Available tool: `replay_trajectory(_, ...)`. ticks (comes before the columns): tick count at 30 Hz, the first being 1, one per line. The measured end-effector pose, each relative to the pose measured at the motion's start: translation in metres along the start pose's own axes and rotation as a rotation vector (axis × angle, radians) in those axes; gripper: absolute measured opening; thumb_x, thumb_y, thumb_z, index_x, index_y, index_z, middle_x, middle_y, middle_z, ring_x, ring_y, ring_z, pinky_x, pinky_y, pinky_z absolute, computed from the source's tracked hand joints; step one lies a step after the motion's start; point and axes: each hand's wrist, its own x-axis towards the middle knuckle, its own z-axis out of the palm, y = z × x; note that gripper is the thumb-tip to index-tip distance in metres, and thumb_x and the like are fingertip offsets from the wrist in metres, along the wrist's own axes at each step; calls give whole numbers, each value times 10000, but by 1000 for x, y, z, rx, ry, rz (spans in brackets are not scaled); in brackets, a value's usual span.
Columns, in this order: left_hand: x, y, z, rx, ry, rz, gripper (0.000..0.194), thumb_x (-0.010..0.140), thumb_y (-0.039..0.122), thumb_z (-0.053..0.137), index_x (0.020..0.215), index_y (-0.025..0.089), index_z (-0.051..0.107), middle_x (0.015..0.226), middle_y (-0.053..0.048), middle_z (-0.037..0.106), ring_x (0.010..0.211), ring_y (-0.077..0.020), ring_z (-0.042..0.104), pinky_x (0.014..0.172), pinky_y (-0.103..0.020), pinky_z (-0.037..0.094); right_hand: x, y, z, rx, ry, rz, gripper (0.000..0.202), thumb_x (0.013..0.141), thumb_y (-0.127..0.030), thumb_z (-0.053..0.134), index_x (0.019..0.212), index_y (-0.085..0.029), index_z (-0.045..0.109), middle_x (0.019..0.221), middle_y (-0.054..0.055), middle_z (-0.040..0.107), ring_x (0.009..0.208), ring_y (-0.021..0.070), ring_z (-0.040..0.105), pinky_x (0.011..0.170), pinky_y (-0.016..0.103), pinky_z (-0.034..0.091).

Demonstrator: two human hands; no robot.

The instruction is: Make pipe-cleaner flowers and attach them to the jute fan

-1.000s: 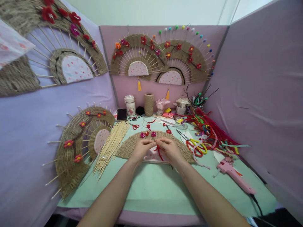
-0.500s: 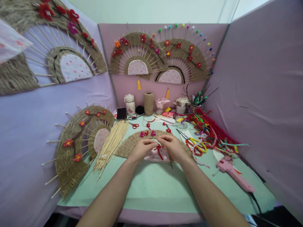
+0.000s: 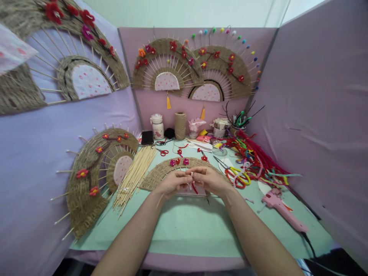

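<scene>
Mint-green table [image 3: 184, 230]: bamboo skewers [image 3: 135, 172] at left; centrally, left hand [image 3: 171, 183] and right hand [image 3: 210, 180] pinch a red pipe cleaner [image 3: 194, 188] above a twine fan [image 3: 157, 175], fingertips drawn closer, now hiding more of it, suggesting finer work; rightmost, pink glue gun [image 3: 284, 214].

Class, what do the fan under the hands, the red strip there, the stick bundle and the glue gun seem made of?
Fan: outer band apparently matte twine, perhaps jute; brown, ridged strands show.
Red strip: possibly matte pipe cleaner, being thin and curved; texture unclear.
Stick bundle: probably bare wood or bamboo; pale, straw-coloured, dull.
Glue gun: likely smooth plastic; evenly pink body.
</scene>
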Motion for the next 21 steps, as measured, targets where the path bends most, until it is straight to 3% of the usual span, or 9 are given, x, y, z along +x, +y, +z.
replay_trajectory(5, 0, -1, -1, 17, -54, 0, 278, 540, 373, 770, 623, 131, 663, 575, 1, 570, 535, -76, 441, 549, -221, 303, -1, 1, -1, -4, -19, 8, 265, 625, -330, 739, 813, -161, 658, 714, 6, 632, 648, 109, 571, 632, 230, 429)
replay_trajectory(12, 2, -4, -4, 83, 0, -18, 283, 552, 372, 754, 687, 136, 675, 601, -10, 599, 532, -90, 466, 544, -226, 337, -1, -1, 1, -164, 44, -45, 254, 670, -396, 688, 725, -159, 617, 625, -22, 579, 529, 80, 478, 526, 206, 353)
replay_trajectory(18, 7, -2, -11, 460, 227, 206, 305, 602, 368, 706, 807, 142, 698, 759, -42, 641, 645, -123, 512, 570, -225, 380, 2, -3, -3, -532, 204, -186, 236, 737, -393, 605, 708, -159, 612, 661, -12, 578, 590, 100, 477, 564, 218, 356)
replay_trajectory(21, 7, -2, -10, 520, 221, 225, 263, 629, 355, 675, 767, 133, 699, 714, -34, 622, 624, -119, 500, 558, -225, 368, 4, -2, -3, -636, 227, -242, 194, 749, -350, 585, 706, -164, 617, 694, 3, 598, 650, 123, 508, 609, 229, 381)
